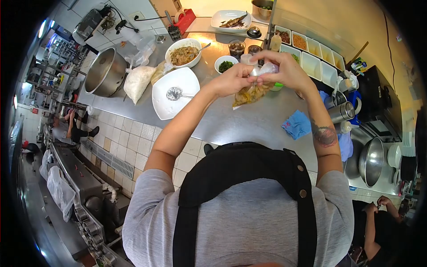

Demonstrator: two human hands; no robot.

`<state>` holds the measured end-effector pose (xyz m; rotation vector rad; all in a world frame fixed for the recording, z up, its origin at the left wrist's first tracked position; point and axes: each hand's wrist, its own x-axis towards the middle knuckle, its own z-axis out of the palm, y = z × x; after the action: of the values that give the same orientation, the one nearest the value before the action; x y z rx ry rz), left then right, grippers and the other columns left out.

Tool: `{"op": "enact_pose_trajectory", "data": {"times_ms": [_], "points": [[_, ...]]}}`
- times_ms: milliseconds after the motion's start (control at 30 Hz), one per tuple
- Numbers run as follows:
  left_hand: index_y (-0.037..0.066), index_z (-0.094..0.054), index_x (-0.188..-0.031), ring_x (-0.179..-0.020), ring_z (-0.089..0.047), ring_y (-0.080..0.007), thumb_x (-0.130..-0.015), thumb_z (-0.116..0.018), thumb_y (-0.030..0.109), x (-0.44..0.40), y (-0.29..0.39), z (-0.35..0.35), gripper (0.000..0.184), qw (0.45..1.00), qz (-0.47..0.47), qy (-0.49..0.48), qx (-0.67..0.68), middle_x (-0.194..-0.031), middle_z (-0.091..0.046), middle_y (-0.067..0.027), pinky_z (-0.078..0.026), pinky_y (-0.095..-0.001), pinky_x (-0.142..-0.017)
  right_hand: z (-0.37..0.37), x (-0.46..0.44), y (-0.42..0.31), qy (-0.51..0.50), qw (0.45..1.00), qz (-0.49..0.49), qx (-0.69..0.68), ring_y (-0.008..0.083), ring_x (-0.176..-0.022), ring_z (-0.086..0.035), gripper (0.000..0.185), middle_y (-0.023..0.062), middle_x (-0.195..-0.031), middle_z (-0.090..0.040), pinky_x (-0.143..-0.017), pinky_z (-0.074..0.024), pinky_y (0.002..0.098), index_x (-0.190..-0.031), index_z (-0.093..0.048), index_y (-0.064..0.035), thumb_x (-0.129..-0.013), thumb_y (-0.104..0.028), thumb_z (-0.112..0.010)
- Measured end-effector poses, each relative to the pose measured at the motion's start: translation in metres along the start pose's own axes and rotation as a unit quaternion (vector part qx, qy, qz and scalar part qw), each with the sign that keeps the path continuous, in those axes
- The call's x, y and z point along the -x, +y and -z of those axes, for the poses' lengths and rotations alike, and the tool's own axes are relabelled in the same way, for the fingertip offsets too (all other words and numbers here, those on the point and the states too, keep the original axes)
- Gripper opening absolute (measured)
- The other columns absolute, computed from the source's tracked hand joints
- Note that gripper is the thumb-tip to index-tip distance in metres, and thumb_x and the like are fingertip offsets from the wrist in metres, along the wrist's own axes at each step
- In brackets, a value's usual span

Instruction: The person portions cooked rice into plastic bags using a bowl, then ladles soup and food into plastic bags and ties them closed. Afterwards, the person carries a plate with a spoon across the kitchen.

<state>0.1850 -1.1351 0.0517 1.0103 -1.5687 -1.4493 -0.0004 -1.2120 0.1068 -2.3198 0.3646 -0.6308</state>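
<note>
Both my hands meet at the gathered neck of a clear plastic bag (251, 95) that holds yellowish-brown food and liquid. My left hand (233, 80) pinches the neck from the left. My right hand (289, 71) grips the twisted top from the right, its fingers curled over the plastic. The bag hangs just above the steel counter (222, 120). Behind my hands are a small white bowl of chopped greens (226, 65) and a glass of dark contents (236, 48). Part of a green container (276, 86) shows beside the bag.
On the counter are a square white plate (171, 104), a bowl of mixed food (183, 52), a bag of white contents (138, 83), a large pot (105, 73) and a blue cloth (296, 124). Two other people are at the far left (66, 129) and lower right (378, 227).
</note>
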Motion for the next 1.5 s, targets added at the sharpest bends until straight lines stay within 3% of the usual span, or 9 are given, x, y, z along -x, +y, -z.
{"op": "enact_pose_trajectory", "data": {"times_ms": [133, 433, 733, 867, 967, 1100, 1300, 1367, 1500], "points": [[-0.001, -0.062, -0.089, -0.082, -0.055, -0.0114, -0.090, -0.050, 0.017, 0.006, -0.012, 0.003, 0.021, 0.986, -0.046, -0.090, 0.135, -0.087, -0.062, -0.0039, -0.042, -0.0234, -0.075, -0.008, 0.010, 0.033, -0.094, 0.995, 0.015, -0.021, 0.0177, -0.075, -0.054, 0.040, 0.0062, -0.080, -0.056, -0.066, -0.0419, 0.0291, -0.098, -0.062, -0.0077, -0.066, -0.027, -0.075], [-0.004, -0.064, -0.088, -0.072, -0.058, -0.0138, -0.091, -0.051, 0.019, 0.013, -0.072, -0.021, 0.026, 0.957, 0.233, 0.145, 0.096, -0.081, -0.063, -0.0091, -0.047, -0.0256, -0.063, -0.081, 0.056, 0.079, -0.071, 0.996, -0.056, 0.003, 0.0195, -0.074, -0.048, 0.037, 0.0044, -0.077, -0.048, -0.067, -0.0395, 0.0301, -0.084, -0.056, -0.0039, -0.065, -0.029, -0.076], [-0.003, -0.067, -0.084, -0.067, -0.053, -0.0099, -0.086, -0.058, 0.015, 0.014, -0.158, -0.038, 0.020, 0.882, 0.115, 0.237, 0.391, -0.076, -0.061, -0.0075, -0.040, -0.0217, -0.057, -0.161, 0.089, 0.103, 0.149, 0.977, -0.144, -0.040, 0.0222, -0.074, -0.057, 0.022, 0.0111, -0.080, -0.058, -0.066, -0.0439, 0.0327, -0.087, -0.060, -0.0023, -0.075, -0.018, -0.069], [0.004, -0.068, -0.084, -0.077, -0.061, -0.0149, -0.086, -0.055, 0.015, 0.014, -0.148, -0.057, 0.018, 0.958, -0.009, 0.282, -0.049, -0.086, -0.066, -0.0067, -0.044, -0.0238, -0.069, -0.182, 0.091, 0.123, 0.148, 0.916, -0.331, -0.171, 0.0150, -0.081, -0.058, 0.014, 0.0100, -0.087, -0.062, -0.067, -0.0441, 0.0279, -0.091, -0.061, 0.0005, -0.079, -0.006, -0.061], [0.010, -0.068, -0.083, -0.093, -0.058, -0.0213, -0.083, -0.055, 0.016, 0.018, -0.149, -0.065, 0.014, 0.906, -0.119, 0.307, -0.265, -0.089, -0.065, -0.0036, -0.039, -0.0400, -0.085, -0.195, 0.096, 0.137, 0.109, 0.950, -0.256, -0.143, 0.0115, -0.082, -0.056, 0.013, 0.0081, -0.090, -0.062, -0.067, -0.0446, 0.0254, -0.092, -0.061, 0.0031, -0.081, 0.001, -0.054], [0.013, -0.067, -0.083, -0.124, -0.035, -0.0271, -0.081, -0.056, 0.021, 0.025, -0.137, -0.073, 0.013, 0.912, -0.046, 0.289, -0.288, -0.113, -0.060, 0.0022, -0.016, -0.0690, -0.088, -0.202, 0.086, 0.128, 0.192, 0.952, -0.097, -0.216, 0.0149, -0.086, -0.057, 0.018, 0.0087, -0.100, -0.060, -0.075, -0.0461, 0.0268, -0.097, -0.061, 0.0042, -0.083, 0.001, -0.050], [0.011, -0.061, -0.102, -0.121, -0.040, -0.0277, -0.080, -0.061, 0.022, 0.033, -0.105, -0.078, 0.024, 0.870, -0.151, 0.380, -0.276, -0.117, -0.057, -0.0089, -0.028, -0.0518, -0.097, -0.180, 0.089, 0.137, 0.217, 0.942, -0.167, -0.195, 0.0178, -0.093, -0.057, 0.030, 0.0114, -0.104, -0.059, -0.080, -0.0449, 0.0279, -0.107, -0.056, 0.0048, -0.084, -0.014, -0.060], [0.009, -0.058, -0.107, -0.114, -0.047, -0.0260, -0.080, -0.063, 0.021, 0.049, -0.126, -0.074, 0.030, 0.891, -0.037, 0.420, -0.167, -0.113, -0.058, -0.0113, -0.037, -0.0409, -0.092, -0.165, 0.091, 0.153, 0.170, 0.950, -0.196, -0.175, 0.0211, -0.103, -0.054, 0.045, 0.0147, -0.112, -0.055, -0.086, -0.0430, 0.0302, -0.116, -0.050, 0.0053, -0.081, -0.018, -0.065], [0.002, -0.054, -0.109, -0.093, -0.058, -0.0189, -0.082, -0.064, 0.019, 0.120, -0.180, -0.053, 0.034, 0.893, 0.112, 0.436, -0.006, -0.104, -0.060, -0.0110, -0.048, -0.0295, -0.079, -0.141, 0.106, 0.140, 0.258, 0.920, -0.155, 0.251, 0.0286, -0.118, -0.041, 0.062, 0.0202, -0.128, -0.042, -0.097, -0.0343, 0.0349, -0.127, -0.038, 0.0040, -0.077, -0.015, -0.068]]}}
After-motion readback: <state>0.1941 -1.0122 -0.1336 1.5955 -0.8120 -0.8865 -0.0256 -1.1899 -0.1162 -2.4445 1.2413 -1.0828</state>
